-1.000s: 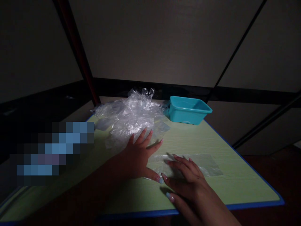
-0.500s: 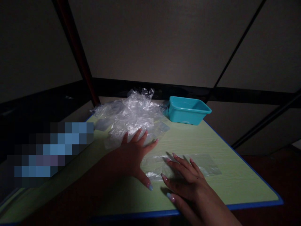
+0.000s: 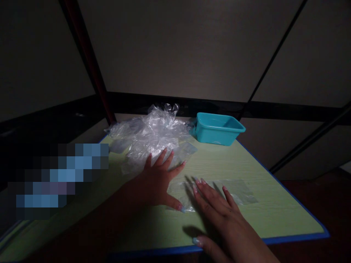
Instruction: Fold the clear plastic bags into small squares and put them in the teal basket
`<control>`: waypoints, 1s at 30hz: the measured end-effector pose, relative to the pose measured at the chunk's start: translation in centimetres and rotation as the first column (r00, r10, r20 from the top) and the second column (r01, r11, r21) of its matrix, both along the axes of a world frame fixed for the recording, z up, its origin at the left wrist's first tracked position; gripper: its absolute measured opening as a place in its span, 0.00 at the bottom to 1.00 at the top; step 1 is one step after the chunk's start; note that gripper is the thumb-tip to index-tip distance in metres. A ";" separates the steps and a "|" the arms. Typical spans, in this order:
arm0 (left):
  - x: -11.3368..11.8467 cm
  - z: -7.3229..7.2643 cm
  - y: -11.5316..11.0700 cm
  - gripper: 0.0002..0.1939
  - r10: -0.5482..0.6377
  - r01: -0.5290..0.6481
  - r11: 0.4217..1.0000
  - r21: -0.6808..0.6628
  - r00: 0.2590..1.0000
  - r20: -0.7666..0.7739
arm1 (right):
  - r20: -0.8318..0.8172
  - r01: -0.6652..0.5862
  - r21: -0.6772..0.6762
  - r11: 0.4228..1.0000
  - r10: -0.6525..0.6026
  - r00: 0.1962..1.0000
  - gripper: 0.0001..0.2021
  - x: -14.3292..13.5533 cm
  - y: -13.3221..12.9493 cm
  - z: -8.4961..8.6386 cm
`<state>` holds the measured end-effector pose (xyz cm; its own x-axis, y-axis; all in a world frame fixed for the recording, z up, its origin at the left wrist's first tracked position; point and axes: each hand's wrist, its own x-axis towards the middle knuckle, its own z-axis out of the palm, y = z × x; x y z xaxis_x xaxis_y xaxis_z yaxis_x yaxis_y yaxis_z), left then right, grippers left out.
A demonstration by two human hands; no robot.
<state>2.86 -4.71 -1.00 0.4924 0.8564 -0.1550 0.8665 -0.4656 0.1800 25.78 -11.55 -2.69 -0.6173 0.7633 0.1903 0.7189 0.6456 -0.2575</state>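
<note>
- Left hand (image 3: pixel 157 182): fingers spread wide, palm down, nothing gripped; its thumb reaches over the left end of a flat clear plastic bag (image 3: pixel 244 193), though whether it presses there I cannot tell.
- Right hand (image 3: pixel 225 217): middle fingers nearly straight and close together, little finger and thumb splayed away, nothing gripped; contact with the bag under the fingertips is unclear.
- The flat bag extends from the left thumb, beneath the right fingers, to beyond them on the right.
- Just past the left fingertips: a crumpled pile of clear bags (image 3: pixel 157 133).
- Well beyond the right fingertips: a turquoise tub (image 3: pixel 218 136).
</note>
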 end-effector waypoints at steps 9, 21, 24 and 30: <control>0.0 0.1 0.0 0.56 0.004 -0.004 1.000 -0.012 1.000 -0.005 | 0.227 0.169 -0.064 0.984 -0.151 0.962 0.34 0.8 0.4 -1.5; -0.2 0.2 0.2 0.60 0.005 -0.005 0.999 -0.040 1.000 -0.003 | 0.269 0.230 -0.048 0.972 -0.209 0.940 0.29 2.3 0.9 -2.0; -0.3 0.4 0.3 0.60 0.008 -0.008 0.998 -0.062 1.000 -0.010 | 0.260 0.256 -0.039 0.966 -0.238 0.936 0.29 2.9 1.0 -2.2; -0.3 0.6 0.3 0.58 0.024 -0.025 0.999 -0.043 1.000 -0.015 | 0.227 0.258 -0.019 0.966 -0.247 0.942 0.31 3.9 0.8 -2.2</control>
